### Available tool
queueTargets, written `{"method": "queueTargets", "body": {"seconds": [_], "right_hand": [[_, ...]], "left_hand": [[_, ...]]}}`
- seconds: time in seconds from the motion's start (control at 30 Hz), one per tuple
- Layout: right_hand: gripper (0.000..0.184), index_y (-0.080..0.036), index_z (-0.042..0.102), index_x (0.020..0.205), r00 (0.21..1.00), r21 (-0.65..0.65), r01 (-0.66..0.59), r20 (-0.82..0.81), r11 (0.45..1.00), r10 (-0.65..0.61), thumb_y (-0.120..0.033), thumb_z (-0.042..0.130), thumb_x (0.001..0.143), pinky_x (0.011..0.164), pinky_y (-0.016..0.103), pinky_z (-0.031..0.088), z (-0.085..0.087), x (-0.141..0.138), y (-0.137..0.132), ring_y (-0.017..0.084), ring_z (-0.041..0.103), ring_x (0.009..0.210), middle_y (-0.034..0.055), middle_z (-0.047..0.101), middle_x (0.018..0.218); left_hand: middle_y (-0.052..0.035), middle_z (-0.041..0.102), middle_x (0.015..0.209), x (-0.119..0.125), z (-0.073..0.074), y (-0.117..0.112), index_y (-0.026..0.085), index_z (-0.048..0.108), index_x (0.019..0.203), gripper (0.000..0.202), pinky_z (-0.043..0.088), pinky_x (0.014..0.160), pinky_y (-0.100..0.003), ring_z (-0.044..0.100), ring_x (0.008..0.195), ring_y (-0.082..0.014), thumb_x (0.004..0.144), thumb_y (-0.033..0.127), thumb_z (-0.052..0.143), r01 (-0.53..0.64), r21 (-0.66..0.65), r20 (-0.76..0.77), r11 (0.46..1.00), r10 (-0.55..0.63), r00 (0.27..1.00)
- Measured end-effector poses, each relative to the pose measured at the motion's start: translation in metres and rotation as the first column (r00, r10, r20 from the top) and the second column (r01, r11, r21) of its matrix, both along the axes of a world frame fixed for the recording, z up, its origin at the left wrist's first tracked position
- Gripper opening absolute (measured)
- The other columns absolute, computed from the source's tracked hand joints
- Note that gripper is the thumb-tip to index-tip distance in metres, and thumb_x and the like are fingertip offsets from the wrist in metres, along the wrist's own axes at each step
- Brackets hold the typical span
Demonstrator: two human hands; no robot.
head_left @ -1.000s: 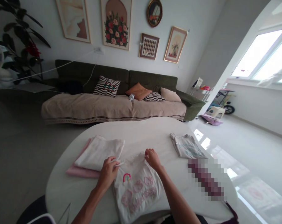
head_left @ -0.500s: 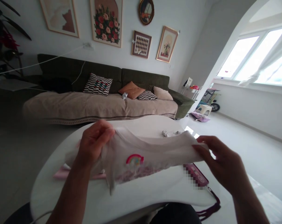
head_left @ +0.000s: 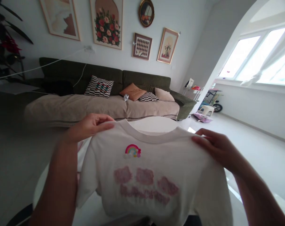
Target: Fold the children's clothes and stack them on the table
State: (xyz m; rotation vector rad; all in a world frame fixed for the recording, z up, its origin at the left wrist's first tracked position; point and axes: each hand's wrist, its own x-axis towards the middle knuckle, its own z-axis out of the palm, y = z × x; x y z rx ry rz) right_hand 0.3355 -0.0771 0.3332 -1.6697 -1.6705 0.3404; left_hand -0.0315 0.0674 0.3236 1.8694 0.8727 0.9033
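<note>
Above the desk (head_left: 156, 124), a white shirt (head_left: 154, 163) was held by its shoulders, pinched in the left hand (head_left: 93, 126) and the right hand (head_left: 215, 147), its width stretched between them, its body draped below; the hem could not be clearly made out.

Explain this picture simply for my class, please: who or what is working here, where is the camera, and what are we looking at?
No machine is here, just a person's two bare hands. The camera sits on their head, looking forward and down. The left hand and right hand hold a white T-shirt by its shoulders, its rainbow facing us. The shirt hides most of the white table; a bit of white cloth shows beside it. Behind stands a green sofa.
</note>
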Motion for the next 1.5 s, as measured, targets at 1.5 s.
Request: {"method": "queueTargets", "body": {"seconds": [1.5], "right_hand": [[0.017, -0.019, 0.062, 0.068, 0.976, 0.016, -0.133, -0.173, 0.991, 0.134, -0.035, 0.067, 0.064, 0.051, 0.022, 0.035, 0.085, 0.033, 0.044, 0.009, 0.047, 0.055, -0.0029, 0.055, 0.060]], "left_hand": [[-0.0012, 0.059, 0.060, 0.020, 0.033, 0.064, 0.012, 0.065, 0.071, 0.042, 0.037, 0.046, -0.019, 0.048, 0.049, -0.0086, 0.066, 0.054, 0.064, 0.350, -0.182, 0.000, 0.919, -0.356, 0.935]]}}
